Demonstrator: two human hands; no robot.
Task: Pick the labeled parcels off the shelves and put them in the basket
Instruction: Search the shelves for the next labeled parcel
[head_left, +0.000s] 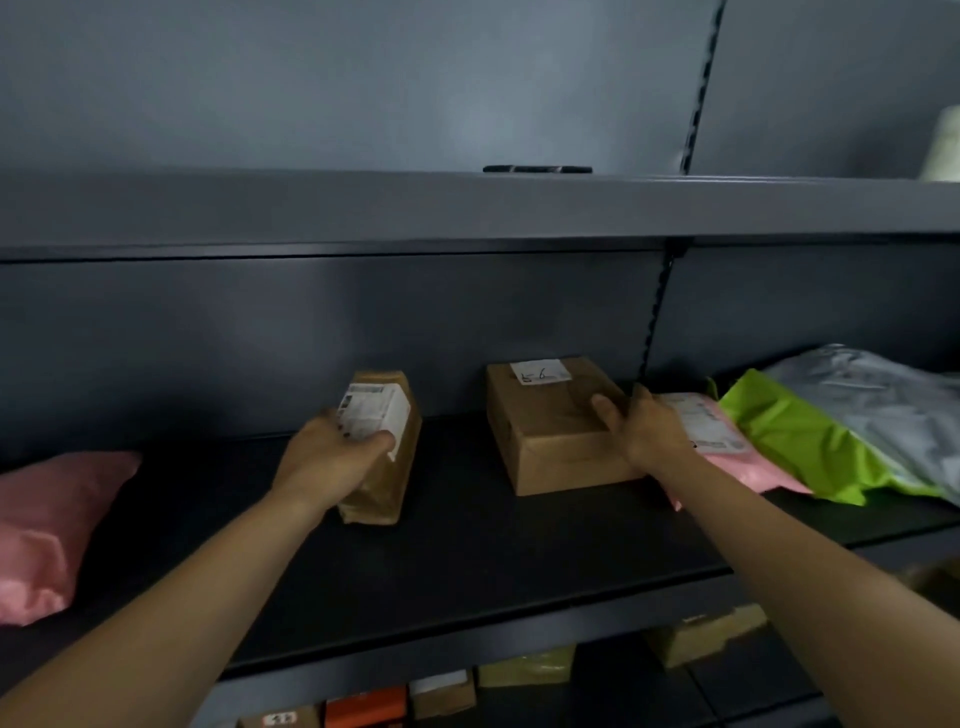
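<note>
Starting nearest, the lower shelf (737, 680) carries a row of parcels only partly in view: an orange box (366, 704), a brown box with a white label (441, 693), a yellowish wrapped parcel (524, 667) and, further right, a tan parcel (706, 642). The middle shelf (467, 545) holds the following. At its near left end is a pink mailer (47, 530), lying flat. Left of centre is a small brown parcel (384, 483), standing upright with a white printed label on its upper face; the left hand (332, 457) grips it, fingers curled round its left side and thumb pressed across the label. Right of centre is a cardboard box (550, 447), lying flat with a white hand-marked label at its far edge; the right hand (644, 431) clasps its right edge, thumb on top, fingers down the side with tips hidden. Just beside the box on the right is a labelled pink mailer (743, 467), partly under a green mailer (795, 441), which in turn lies under a grey mailer (872, 410). The upper shelf (363, 208), furthest away, holds a black pen (537, 169) at its front edge and a pale object (943, 145) at far right, too blurred to identify.
</note>
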